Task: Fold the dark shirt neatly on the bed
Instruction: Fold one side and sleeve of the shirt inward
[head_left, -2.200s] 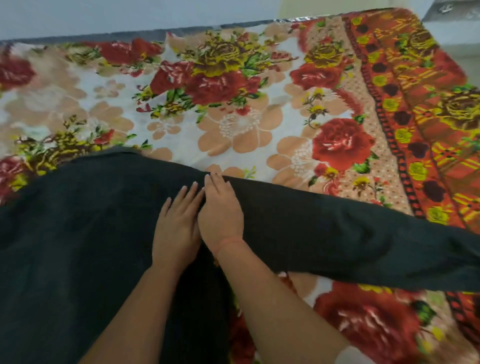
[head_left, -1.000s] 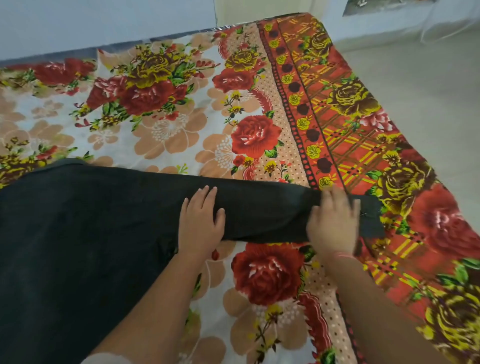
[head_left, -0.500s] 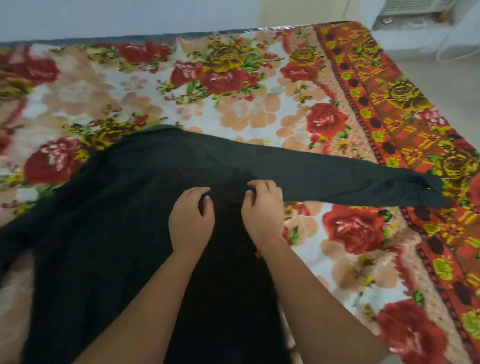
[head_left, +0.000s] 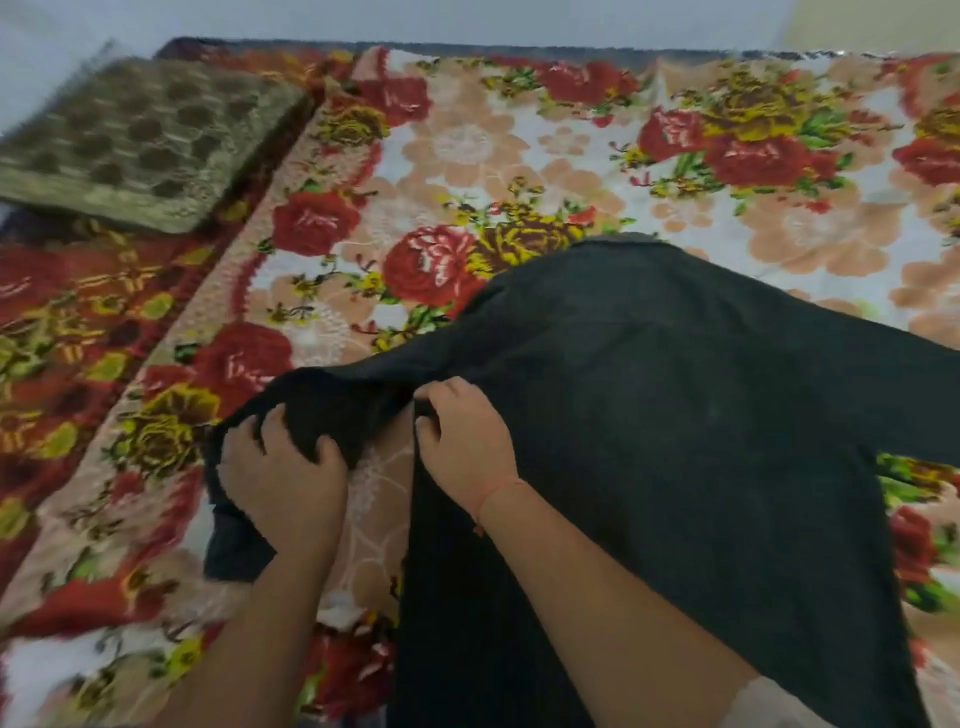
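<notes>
Dark charcoal woven-cloth shirt (head_left: 675, 415) lies spread across the floral red-and-peach bedspread (head_left: 467, 156), body toward the right, one sleeve bunched at the left. Left hand (head_left: 283, 478) is clenched on the bunched sleeve end. Right hand (head_left: 467, 447) pinches the cloth edge near the sleeve seam.

Judgement: soft, light, limp fabric with no stiffness, so it sags and creases between grip points. Best taken at seams and edges, two spread points, then smoothed flat.

Hard to read: collar and front are not discernible, the lower hem is cut off by the frame, and the right sleeve runs out of view. The olive patterned cushion (head_left: 135, 140) at top left is blurred.
</notes>
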